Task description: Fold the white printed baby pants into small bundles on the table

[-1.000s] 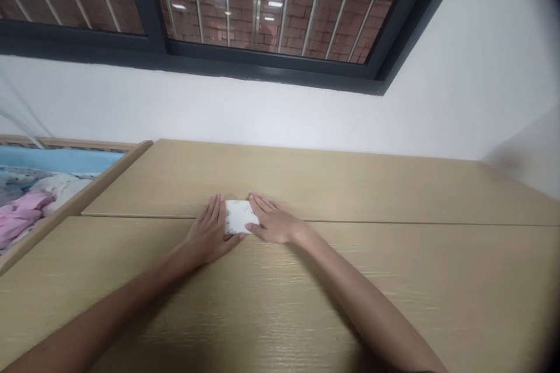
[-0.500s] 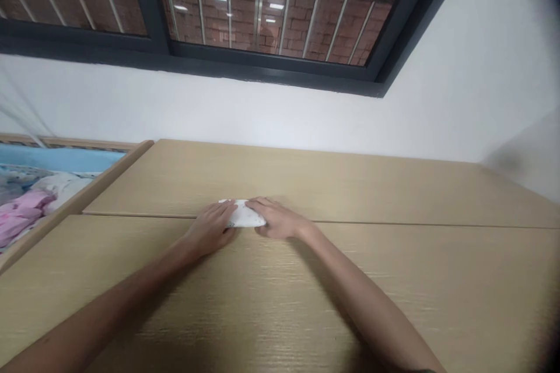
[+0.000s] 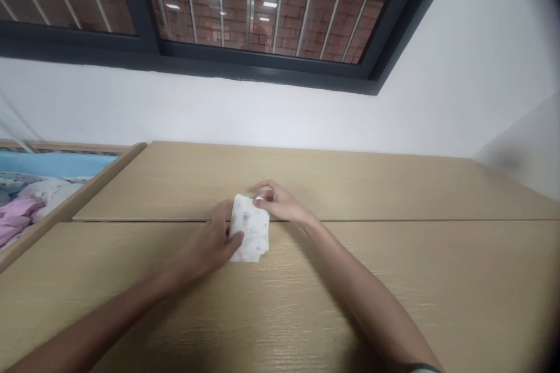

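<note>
A folded white diaper (image 3: 250, 227) with small printed figures stands tilted up over the wooden surface, its printed face toward me. My left hand (image 3: 214, 239) grips its left side, thumb across the front and fingers behind, partly hidden. At the upper right corner, my right hand (image 3: 280, 201) pinches the diaper with the thumb in front. The right index finger is raised and curved above that corner. Layered, uneven edges show at the diaper's lower right.
A light wooden top (image 3: 350, 280) with a seam across it spreads under both arms. To the left, a wooden-railed crib (image 3: 109, 178) holds pink and white cloth (image 3: 21, 213). Behind are a white wall (image 3: 262, 116) and a dark-framed, barred window (image 3: 266, 70).
The diaper has gone from lying low under both hands to being tilted up, with its printed face showing. My left hand has shifted to its side, and my right fingers have lifted.
</note>
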